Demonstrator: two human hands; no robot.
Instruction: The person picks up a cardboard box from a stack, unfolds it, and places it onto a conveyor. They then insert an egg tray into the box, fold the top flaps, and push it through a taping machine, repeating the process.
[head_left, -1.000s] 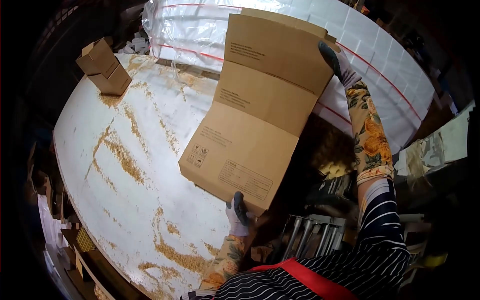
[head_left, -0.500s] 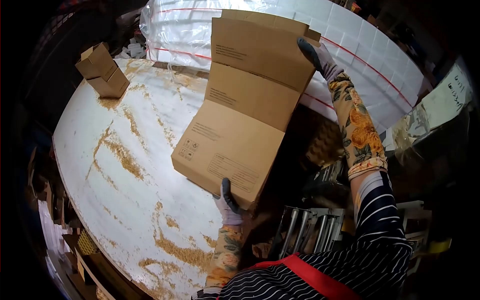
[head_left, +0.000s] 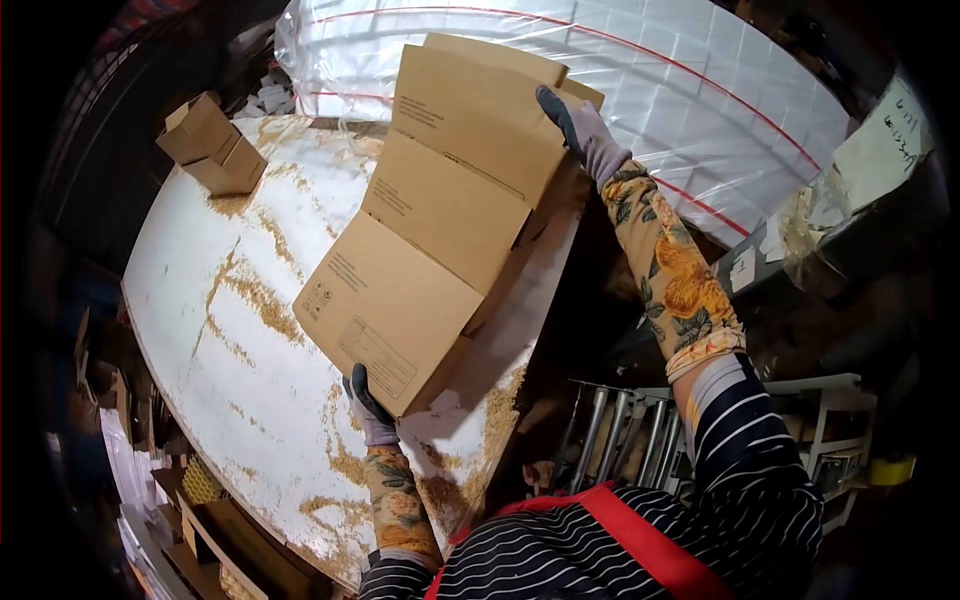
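Three brown cardboard boxes (head_left: 440, 195), printed with small text and symbols, lean in a slanted row above the worn white tabletop. At the near end, my left hand (head_left: 372, 410) grips the lowest box's corner, its dark-coated thumb on top. My right hand (head_left: 585, 130) clasps the far box at its upper right edge, thumb over the face and the other fingers hidden behind. Both hands wear grey gloves with dark coating, and they press the row together from its two ends. Flaps stick out at the far end.
Two small cardboard boxes (head_left: 212, 145) sit stacked at the table's far left corner. Behind the white table (head_left: 190, 290) stands a plastic-wrapped white stack (head_left: 640, 85) with red bands. A roller conveyor (head_left: 620, 435) lies at my right, with yellow tape (head_left: 892, 470) beyond it.
Both hands have carried the row of boxes left, over the tabletop. The row is tilted more, and its separate boxes show more plainly. Both hands keep their hold.
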